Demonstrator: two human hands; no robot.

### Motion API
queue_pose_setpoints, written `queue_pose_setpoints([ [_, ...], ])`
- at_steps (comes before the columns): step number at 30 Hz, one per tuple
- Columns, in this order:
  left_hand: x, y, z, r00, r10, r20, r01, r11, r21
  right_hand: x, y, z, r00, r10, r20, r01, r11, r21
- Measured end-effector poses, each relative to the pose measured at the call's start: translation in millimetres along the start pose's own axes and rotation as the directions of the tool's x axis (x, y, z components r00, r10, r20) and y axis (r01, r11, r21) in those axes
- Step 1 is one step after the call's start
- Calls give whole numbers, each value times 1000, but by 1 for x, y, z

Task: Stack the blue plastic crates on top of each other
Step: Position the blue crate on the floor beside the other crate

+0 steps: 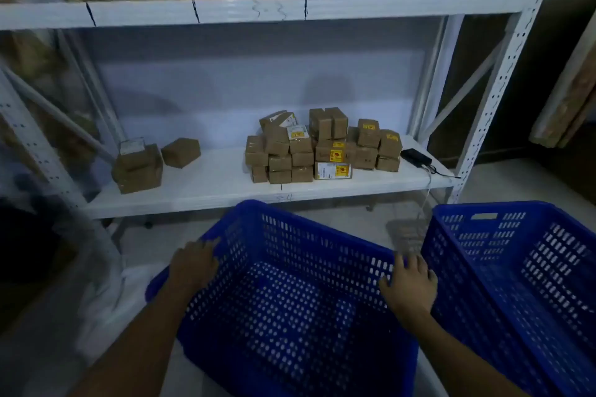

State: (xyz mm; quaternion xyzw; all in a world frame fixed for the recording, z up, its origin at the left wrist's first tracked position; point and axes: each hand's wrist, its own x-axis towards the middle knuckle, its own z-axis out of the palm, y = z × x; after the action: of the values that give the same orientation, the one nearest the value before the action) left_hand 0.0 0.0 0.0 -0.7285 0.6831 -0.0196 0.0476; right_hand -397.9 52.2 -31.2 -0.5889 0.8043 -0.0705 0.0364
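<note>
A blue perforated plastic crate (290, 300) sits tilted in front of me, open side up. My left hand (193, 264) grips its left rim and my right hand (409, 287) grips its right rim. A second blue crate (522, 267) stands just to the right, its wall almost touching the first crate by my right hand. Both crates look empty.
A white metal shelf rack (225, 190) stands ahead, with a pile of several small brown boxes (322, 148), two more boxes (138, 167) at the left and a black power adapter (416, 156) with a cable. White plastic bags (106, 293) lie on the floor at the left.
</note>
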Motion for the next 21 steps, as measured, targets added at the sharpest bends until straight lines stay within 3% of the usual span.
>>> queue_pose_setpoints([
  [5,14,-18,39,999,-16,36,18,998,-65,-16,9,51,970,220,99,-229,970,85],
  [17,29,-49,111,996,-21,87,21,1000,4,-33,14,88,968,246,53,-252,943,216],
  [21,24,-44,133,994,38,106,-42,999,31,-36,17,92,926,356,123,-375,899,225],
])
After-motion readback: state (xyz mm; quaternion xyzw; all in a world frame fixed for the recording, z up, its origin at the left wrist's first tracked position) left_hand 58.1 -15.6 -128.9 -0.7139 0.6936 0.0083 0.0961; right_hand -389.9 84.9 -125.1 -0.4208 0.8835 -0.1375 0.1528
